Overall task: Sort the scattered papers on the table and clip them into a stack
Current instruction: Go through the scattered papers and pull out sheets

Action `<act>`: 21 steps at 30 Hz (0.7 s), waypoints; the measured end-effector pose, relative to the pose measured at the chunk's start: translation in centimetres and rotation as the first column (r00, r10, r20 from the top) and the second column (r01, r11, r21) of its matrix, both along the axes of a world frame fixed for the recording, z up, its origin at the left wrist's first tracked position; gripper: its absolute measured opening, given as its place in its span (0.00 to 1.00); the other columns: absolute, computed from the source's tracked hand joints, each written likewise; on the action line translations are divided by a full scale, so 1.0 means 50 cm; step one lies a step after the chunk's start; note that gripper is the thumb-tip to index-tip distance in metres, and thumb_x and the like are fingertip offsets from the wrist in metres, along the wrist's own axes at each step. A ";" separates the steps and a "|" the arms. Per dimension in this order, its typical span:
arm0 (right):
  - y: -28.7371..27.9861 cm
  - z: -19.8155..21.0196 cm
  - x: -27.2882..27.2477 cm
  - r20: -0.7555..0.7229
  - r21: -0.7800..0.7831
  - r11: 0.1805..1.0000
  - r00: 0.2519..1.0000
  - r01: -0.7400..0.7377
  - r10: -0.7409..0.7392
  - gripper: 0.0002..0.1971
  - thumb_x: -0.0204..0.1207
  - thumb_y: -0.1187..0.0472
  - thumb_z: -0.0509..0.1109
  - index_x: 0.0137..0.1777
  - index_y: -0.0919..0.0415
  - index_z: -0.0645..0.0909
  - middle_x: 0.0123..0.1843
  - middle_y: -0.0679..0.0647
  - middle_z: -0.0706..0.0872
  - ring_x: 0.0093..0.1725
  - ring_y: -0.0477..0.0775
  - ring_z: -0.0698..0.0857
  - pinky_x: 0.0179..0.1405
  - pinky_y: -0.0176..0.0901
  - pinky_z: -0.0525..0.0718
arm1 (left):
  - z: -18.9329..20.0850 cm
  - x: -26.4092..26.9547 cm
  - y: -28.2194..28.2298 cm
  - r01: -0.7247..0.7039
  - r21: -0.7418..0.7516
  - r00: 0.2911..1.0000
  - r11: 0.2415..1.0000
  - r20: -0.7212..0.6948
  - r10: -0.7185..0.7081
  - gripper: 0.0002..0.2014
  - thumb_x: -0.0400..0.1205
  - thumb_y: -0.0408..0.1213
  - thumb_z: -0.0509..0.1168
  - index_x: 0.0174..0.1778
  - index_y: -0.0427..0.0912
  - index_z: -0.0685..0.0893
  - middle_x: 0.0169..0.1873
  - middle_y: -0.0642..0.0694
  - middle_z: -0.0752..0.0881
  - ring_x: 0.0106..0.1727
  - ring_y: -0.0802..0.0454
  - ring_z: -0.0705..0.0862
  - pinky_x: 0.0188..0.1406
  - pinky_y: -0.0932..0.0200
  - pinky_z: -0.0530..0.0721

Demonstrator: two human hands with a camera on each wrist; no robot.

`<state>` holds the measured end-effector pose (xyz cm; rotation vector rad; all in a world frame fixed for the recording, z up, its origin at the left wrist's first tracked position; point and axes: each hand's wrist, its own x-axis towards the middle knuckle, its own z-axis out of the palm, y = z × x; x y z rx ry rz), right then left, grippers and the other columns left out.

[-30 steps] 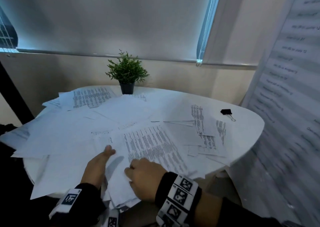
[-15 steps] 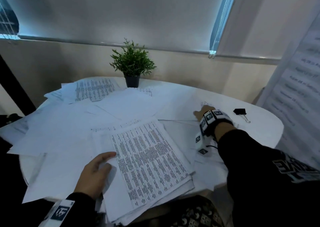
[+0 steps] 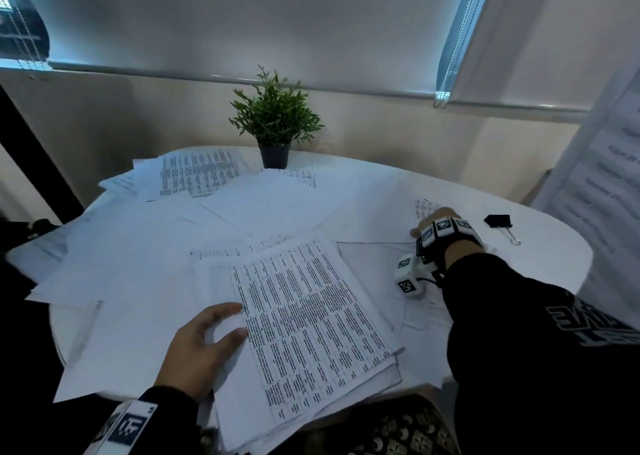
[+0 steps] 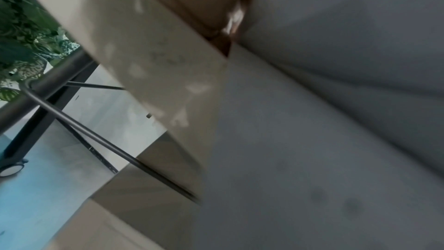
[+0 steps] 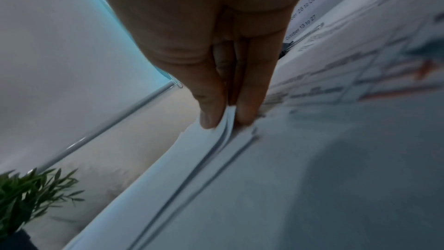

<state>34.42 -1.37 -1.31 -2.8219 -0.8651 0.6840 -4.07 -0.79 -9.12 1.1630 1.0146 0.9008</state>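
Head view: white round table point(image 3: 540, 246) covered in scattered papers point(image 3: 145, 246), most blank side up, some printed with dense table text too small to read. Near edge, a gathered stack point(image 3: 311, 323) with a printed sheet on top. Left hand point(image 3: 204, 343) lies flat on the stack's left side, fingers relaxed and spread, gripping nothing. Right hand point(image 3: 437, 219) is stretched out to the right part of the table, on a printed sheet point(image 3: 423, 207); black binder clip point(image 3: 498, 221) lies just beyond it, apart from the hand. Small potted plant point(image 3: 275, 125) at the far edge. Wrist bands carry black-and-white square markers. Sleeve print is upside down, unreadable.

Right wrist view: thumb and fingers point(image 5: 252, 90) pinch the lifted edge of a few sheets point(image 5: 225, 121); other sheets lie flat beneath. Poster behind reads "October 13 to 27" and "28 to October 12".

Left wrist view: blurred, mostly paper undersides and table legs; the left hand's fingers cannot be made out there.
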 end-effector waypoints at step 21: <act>-0.211 0.117 -0.446 0.573 -0.139 0.516 0.356 -0.845 0.738 0.11 0.71 0.58 0.71 0.54 0.54 0.81 0.36 0.52 0.86 0.34 0.57 0.88 0.32 0.41 0.79 | 0.046 0.014 -0.006 0.003 -0.158 0.995 0.988 0.104 0.014 0.13 0.82 0.37 0.65 0.60 0.37 0.86 0.64 0.50 0.81 0.68 0.52 0.76 0.64 0.56 0.71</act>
